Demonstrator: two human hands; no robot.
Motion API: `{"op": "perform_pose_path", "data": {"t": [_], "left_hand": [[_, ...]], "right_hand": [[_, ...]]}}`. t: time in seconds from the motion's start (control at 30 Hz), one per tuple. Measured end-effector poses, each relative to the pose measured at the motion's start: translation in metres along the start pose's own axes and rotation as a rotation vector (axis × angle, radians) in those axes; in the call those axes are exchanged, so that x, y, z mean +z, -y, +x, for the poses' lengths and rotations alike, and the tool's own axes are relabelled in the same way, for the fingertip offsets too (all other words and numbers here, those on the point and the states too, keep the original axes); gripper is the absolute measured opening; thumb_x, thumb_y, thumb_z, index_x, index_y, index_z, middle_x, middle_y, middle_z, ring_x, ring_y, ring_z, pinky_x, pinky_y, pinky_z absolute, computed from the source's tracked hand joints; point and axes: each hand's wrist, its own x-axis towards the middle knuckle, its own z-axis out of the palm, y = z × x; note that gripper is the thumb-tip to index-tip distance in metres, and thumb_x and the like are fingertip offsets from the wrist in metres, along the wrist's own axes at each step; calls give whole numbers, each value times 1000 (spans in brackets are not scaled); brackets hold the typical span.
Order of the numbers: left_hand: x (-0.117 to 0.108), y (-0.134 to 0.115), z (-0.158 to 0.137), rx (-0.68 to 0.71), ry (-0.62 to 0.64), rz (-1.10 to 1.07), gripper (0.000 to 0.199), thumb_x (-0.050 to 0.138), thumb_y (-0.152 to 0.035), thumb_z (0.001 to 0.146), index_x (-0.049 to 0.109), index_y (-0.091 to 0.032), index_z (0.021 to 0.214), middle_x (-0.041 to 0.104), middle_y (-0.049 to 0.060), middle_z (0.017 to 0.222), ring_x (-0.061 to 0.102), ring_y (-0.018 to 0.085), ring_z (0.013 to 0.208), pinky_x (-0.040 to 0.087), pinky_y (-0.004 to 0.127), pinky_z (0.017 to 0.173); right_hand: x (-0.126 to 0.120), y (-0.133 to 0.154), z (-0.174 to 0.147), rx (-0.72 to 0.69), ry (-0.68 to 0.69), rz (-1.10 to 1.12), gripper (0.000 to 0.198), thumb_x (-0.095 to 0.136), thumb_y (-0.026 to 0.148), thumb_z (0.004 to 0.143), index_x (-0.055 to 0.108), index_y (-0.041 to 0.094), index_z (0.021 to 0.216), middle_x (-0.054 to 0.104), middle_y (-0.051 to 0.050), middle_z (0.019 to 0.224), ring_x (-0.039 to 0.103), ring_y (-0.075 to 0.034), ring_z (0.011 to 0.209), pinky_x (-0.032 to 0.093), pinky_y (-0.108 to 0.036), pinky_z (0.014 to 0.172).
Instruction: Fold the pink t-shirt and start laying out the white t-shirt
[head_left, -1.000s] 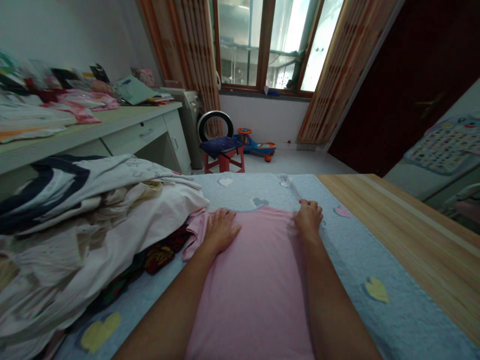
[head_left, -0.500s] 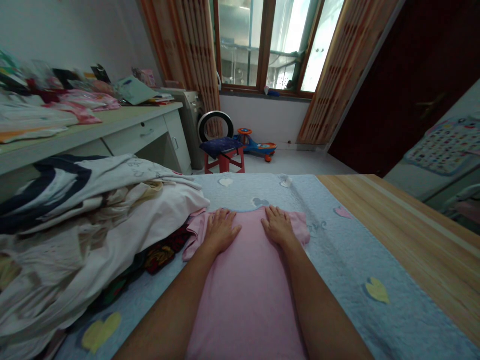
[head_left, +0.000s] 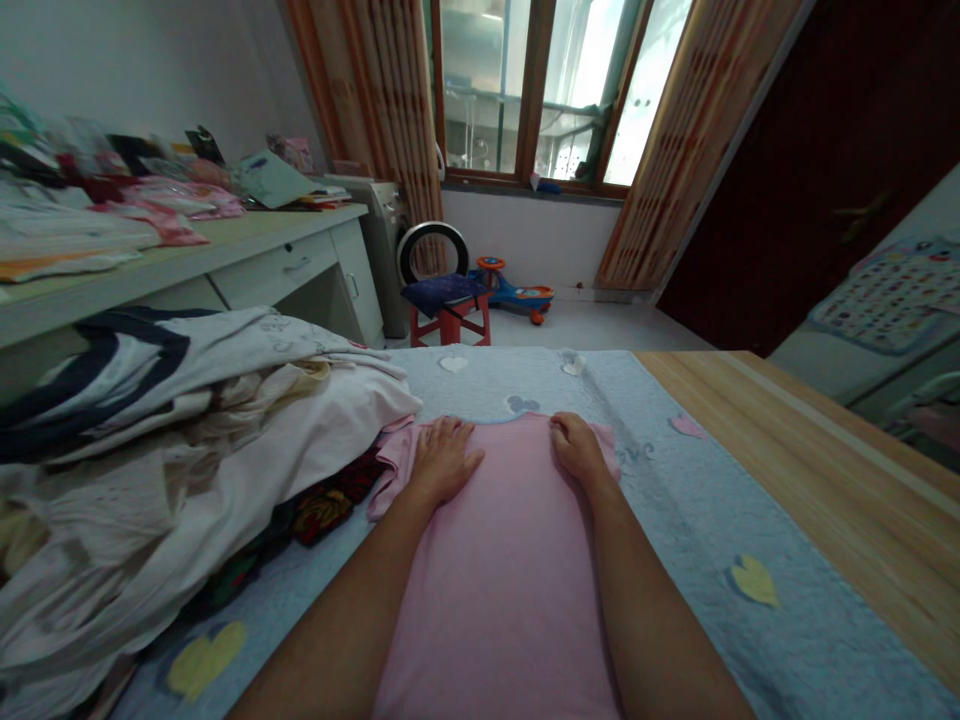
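A pink T-shirt [head_left: 499, 560] lies spread on a light blue quilted cover [head_left: 667, 540], its neckline facing away from me. My left hand [head_left: 446, 462] rests flat on the shirt's left shoulder with its fingers apart. At the right shoulder, beside the neckline, my right hand [head_left: 579, 450] has its fingers curled in and closed on the shirt's fabric; the fingertips are partly hidden. The left sleeve [head_left: 394, 460] is bunched against the heap of clothes, while the right sleeve sticks out past my right hand.
A tall heap of clothes [head_left: 247, 440] covers the left side. Bare wood [head_left: 810, 450] borders the cover on the right. Farther off stand a cluttered desk [head_left: 285, 240], a red stool [head_left: 450, 322] with a dark blue cushion, and a blue ride-on toy [head_left: 517, 293].
My right hand has shifted slightly right along the shoulder, and its fingers have gone from flat to curled. My left hand stays flat in place.
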Motion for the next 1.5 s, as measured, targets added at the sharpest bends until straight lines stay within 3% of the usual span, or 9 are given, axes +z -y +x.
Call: {"op": "perform_pose_path", "data": {"t": [0.13,0.27,0.43,0.6,0.7,0.8,1.07,1.3,1.5], "left_hand": [[2,2,0,-1,-6,-8,47,47,-49,94,51,-26,134,45,10,145,30,31,140,24,49,113],[3,3,0,6,-16,-18,47,48,-48,93,50,-26,135,45,10,145,29,31,140,24,50,113],[2,4,0,1,-15,-11,48,48,-49,93,51,-26,135,47,9,144,30,32,139,24,51,113],[2,3,1,5,-24,-2,49,49,-50,93,51,-26,135,48,9,143,32,32,138,25,50,112],[2,2,1,0,-16,1,48,49,-49,93,51,-26,135,47,9,144,31,32,139,24,50,112],[2,3,1,-2,-15,3,49,48,-50,93,50,-25,135,47,9,145,30,32,139,24,50,112],[3,3,0,7,-35,-7,49,48,-50,94,50,-25,136,49,9,142,31,31,139,24,50,112],[3,3,1,2,-35,-6,48,49,-49,93,51,-26,135,49,10,142,31,31,139,24,50,112],[1,2,0,5,-36,1,47,48,-48,94,51,-25,135,49,10,142,33,32,138,25,51,111]], "right_hand": [[-7,-7,0,109,-79,214,36,44,23,85,68,12,109,70,-11,115,62,-18,108,42,-26,99],[-14,-15,1,200,-114,287,41,43,26,82,68,11,110,71,-10,114,63,-19,107,44,-27,97],[-21,-20,3,275,-159,110,45,40,22,79,68,10,112,71,-11,108,63,-21,101,44,-30,95],[-20,-15,4,152,-205,-18,38,40,17,80,70,14,104,70,-10,112,60,-21,109,40,-29,100],[-11,-12,2,96,-160,9,35,40,18,85,71,15,101,72,-9,101,63,-19,96,44,-27,90],[-2,-13,-1,69,-121,-82,33,42,15,86,73,15,97,71,-9,98,62,-19,95,43,-27,89],[0,-10,0,151,-48,-366,31,45,16,91,72,16,105,67,-13,109,56,-24,107,35,-32,99],[-8,15,-14,189,131,-457,38,48,21,89,63,15,123,60,-15,128,52,-26,119,36,-34,101],[4,34,-55,217,185,-511,59,45,36,94,40,9,146,30,-21,157,27,-35,144,24,-51,113]]}}
